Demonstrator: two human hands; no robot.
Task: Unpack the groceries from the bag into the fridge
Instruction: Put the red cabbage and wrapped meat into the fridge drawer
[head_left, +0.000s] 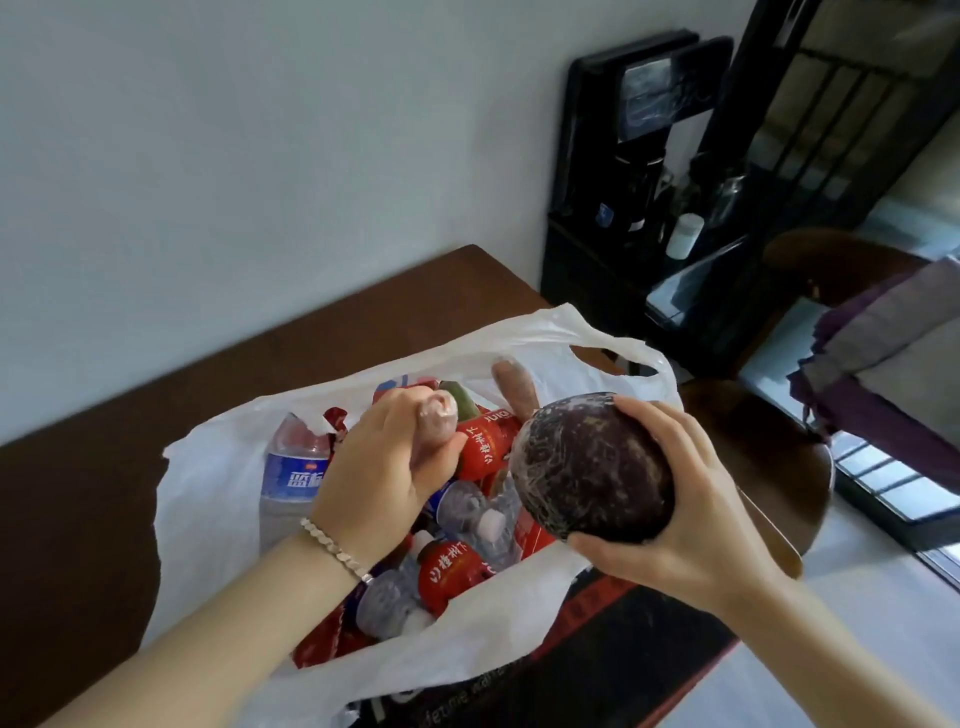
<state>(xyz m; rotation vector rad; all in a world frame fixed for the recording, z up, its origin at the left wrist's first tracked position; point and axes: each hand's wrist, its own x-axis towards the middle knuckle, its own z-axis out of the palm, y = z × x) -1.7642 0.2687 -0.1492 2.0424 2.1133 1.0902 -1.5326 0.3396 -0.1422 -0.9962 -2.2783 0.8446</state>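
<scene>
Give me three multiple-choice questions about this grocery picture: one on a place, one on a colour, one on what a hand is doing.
1. Where is the pink wrapped item? A inside a fridge; B in the left hand; C on a plate.
2. The label on the water bottle in the white bag is: A green; B yellow; C blue.
3. The right hand is: A gripping a dark round item; B empty; C holding a knife.
Answers: 1 B, fingers curl round it; 2 C, blue band, white lettering; 3 A, fingers and thumb wrap it.
</scene>
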